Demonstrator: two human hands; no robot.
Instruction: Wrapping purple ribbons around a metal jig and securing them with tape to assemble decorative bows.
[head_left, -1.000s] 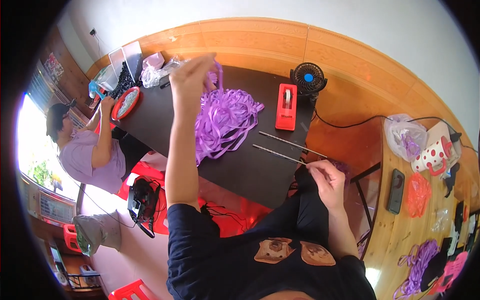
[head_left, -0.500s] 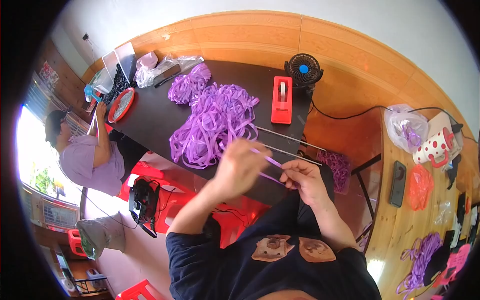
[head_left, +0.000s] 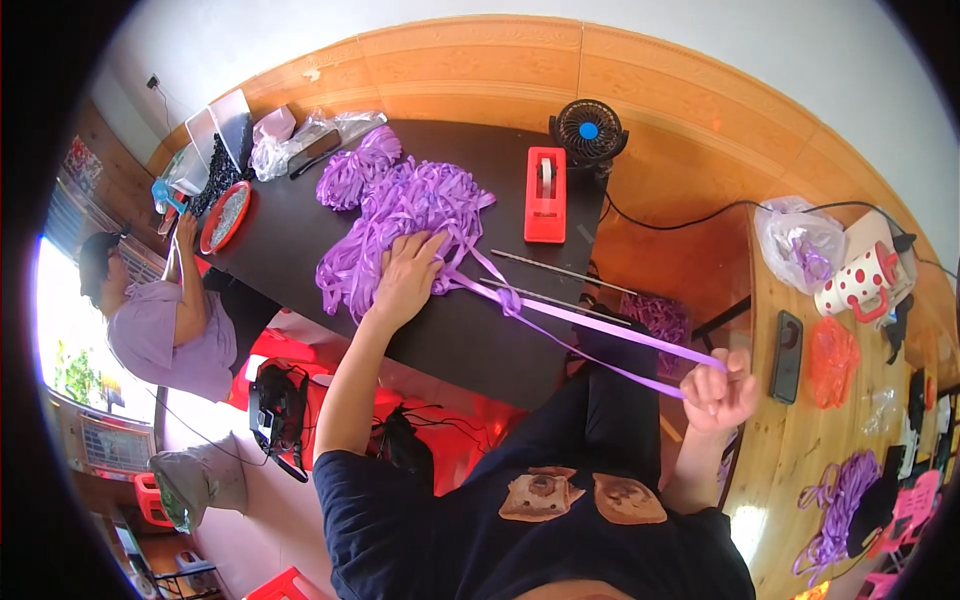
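Two strands of purple ribbon point(head_left: 600, 335) run taut from a knot on the black table point(head_left: 300, 240) out to our right hand point(head_left: 722, 388), whose fingers are pinched closed on their ends at the near right. Our left hand point(head_left: 408, 275) lies flat with fingers spread, pressing the heaped ribbon pile point(head_left: 400, 215). Farther right stand a red tape dispenser point(head_left: 546, 195) and a small fan point(head_left: 588, 132).

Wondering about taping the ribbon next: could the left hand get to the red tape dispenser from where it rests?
Probably yes. The left hand lies on the purple ribbon pile; the red tape dispenser stands just beyond on the black table, only loose ribbon between.
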